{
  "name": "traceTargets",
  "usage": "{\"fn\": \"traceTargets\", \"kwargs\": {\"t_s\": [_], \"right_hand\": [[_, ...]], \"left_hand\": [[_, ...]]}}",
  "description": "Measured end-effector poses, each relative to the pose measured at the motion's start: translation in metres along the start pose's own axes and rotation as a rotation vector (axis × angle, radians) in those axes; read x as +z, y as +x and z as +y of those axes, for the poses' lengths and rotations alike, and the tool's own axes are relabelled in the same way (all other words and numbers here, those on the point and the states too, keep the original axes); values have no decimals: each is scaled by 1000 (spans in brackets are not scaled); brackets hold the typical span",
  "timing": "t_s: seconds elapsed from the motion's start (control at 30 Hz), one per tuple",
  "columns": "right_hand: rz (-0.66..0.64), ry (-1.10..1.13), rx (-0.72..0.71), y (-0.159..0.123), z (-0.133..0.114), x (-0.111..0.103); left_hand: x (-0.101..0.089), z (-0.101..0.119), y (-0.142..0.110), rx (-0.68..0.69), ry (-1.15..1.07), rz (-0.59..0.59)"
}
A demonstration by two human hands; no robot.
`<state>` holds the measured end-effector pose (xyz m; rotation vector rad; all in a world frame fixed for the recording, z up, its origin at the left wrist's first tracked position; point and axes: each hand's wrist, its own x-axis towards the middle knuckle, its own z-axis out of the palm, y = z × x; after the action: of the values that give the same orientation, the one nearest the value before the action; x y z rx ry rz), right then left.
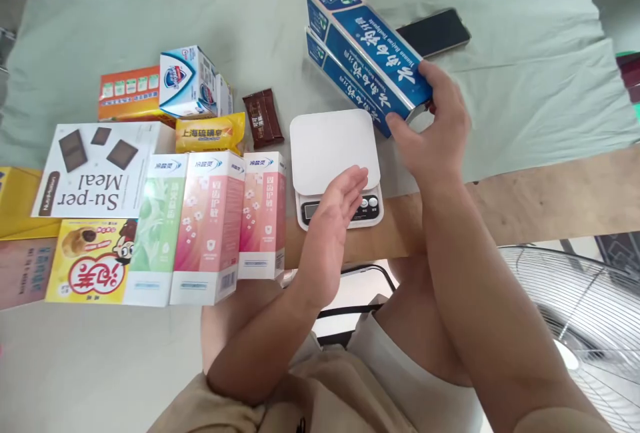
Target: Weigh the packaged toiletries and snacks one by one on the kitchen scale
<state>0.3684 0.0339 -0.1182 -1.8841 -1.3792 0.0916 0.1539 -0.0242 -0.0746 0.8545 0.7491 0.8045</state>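
Note:
My right hand (pixel 440 129) grips the near end of the upper of two blue toothpaste boxes, thumb on one side and fingers on the other. This upper toothpaste box (pixel 373 36) lies on or against the lower toothpaste box (pixel 345 79), both slanting across the cloth. My left hand (pixel 333 233) is open, its fingers stretched out together over the front of a white kitchen scale (pixel 335 149). It hides part of the scale's display and buttons, and whether it touches the scale I cannot tell. The scale's plate bears nothing.
Left of the scale lie a brown snack packet (pixel 263 118), a yellow soap packet (pixel 210 133), pink toothpaste boxes (pixel 207 226), a green box (pixel 156 233) and a white Su-per Meal box (pixel 100 166). A black phone (pixel 435 31) lies behind the blue boxes. A fan (pixel 575 313) stands at lower right.

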Motion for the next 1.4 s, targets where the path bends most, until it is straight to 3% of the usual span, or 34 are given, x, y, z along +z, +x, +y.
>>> {"fn": "traceTargets", "kwargs": {"t_s": [0.17,0.33,0.47,0.67,0.87,1.03,1.27,1.4], "right_hand": [[149,-37,-74,-13,-17,-15],[289,44,-175,-55,-51,-34],[249,8,-235,-83,-73,-28],[166,-30,-251,-97,-87,-17],[17,66,-364,-101,-80,-18],[1,98,-248,-94,-69,-17],[-90,95,-53,-92,-71,-24],[-125,116,-12,-94,-73,-25]], "left_hand": [[-4,1,3,113,6,74],[-11,7,-2,220,98,111],[-15,11,-7,251,211,14],[-26,8,-11,265,320,-84],[-42,11,-18,204,408,-19],[-47,14,-21,136,460,20],[-45,17,-20,112,456,-36],[-42,20,-21,117,498,-60]]}}
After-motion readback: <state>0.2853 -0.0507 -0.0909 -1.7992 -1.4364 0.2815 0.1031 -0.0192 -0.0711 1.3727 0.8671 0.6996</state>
